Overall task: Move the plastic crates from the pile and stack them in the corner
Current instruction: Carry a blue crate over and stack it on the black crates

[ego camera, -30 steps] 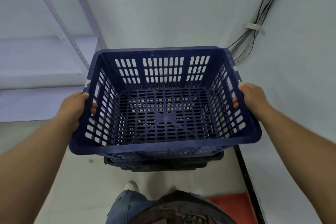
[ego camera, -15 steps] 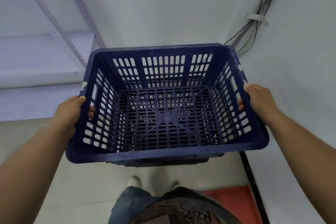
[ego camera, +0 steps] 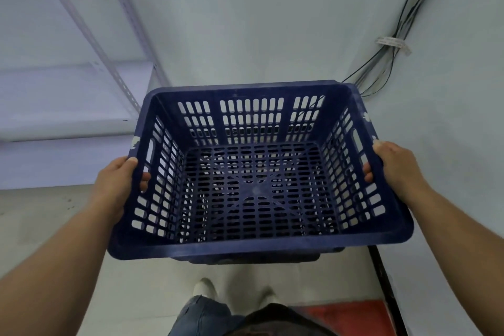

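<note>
I hold a dark blue slotted plastic crate [ego camera: 253, 191] level in front of me, in the corner between two pale walls. My left hand [ego camera: 117, 183] grips its left rim, with fingers through the side slots. On the crate's right rim my right hand [ego camera: 392, 166] grips the same way. Just beneath it, another dark crate [ego camera: 253, 258] shows as a thin edge under the front rim. The rest of that lower crate is hidden by the one I hold.
A white metal shelf rack [ego camera: 68, 95] stands at the left. A bundle of black cables [ego camera: 392, 57] runs down the right wall into the corner. A black strip [ego camera: 381, 275] lines the right wall's base, and a red mat [ego camera: 349, 314] lies by my feet.
The crate has sunk lower over the dark crate below, which now shows much less under its front rim. Both hands kept their grip.
</note>
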